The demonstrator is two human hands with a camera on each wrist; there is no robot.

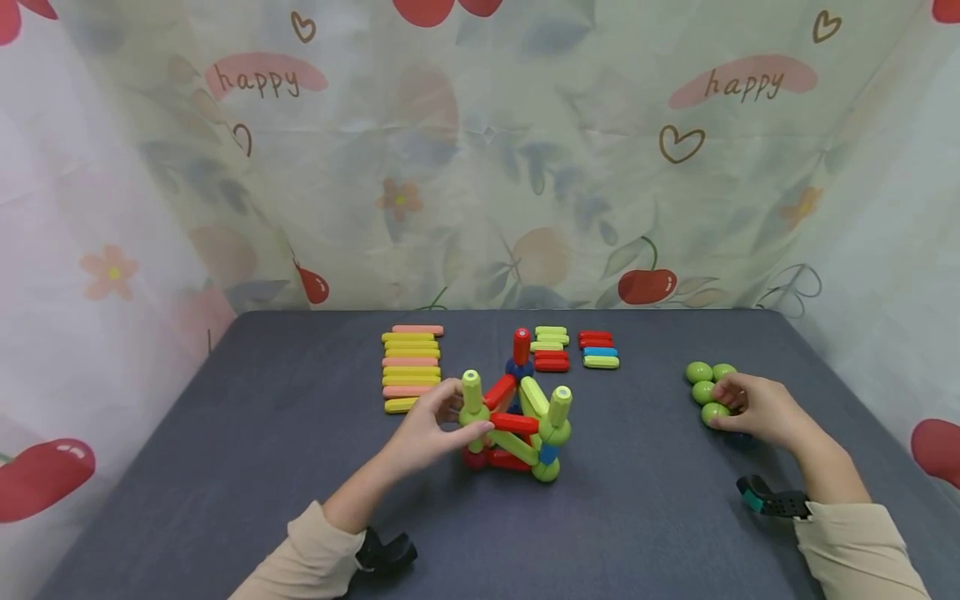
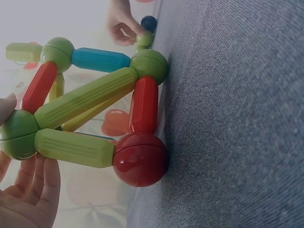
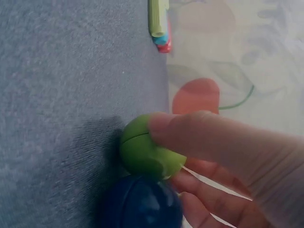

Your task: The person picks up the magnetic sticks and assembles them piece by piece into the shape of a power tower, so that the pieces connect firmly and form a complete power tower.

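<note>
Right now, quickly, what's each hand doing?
Left hand: closed, holding the structure by its green corner ball.
Right hand: closed, pinching a separate green ball.

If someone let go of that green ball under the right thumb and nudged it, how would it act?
The green ball would probably roll, being round, though the dark blue ball beside it might block one way. Its shine suggests a smooth, perhaps slippery surface. It seems stiff: the right hand makes no visible dent.

Backdrop cloth [image 1: 487,187] before me: brown "happy" on left pink patch [image 1: 266,75], again on right pink patch [image 1: 743,81]. My right wrist strap [image 1: 782,504]: any marking too small to tell.
</note>
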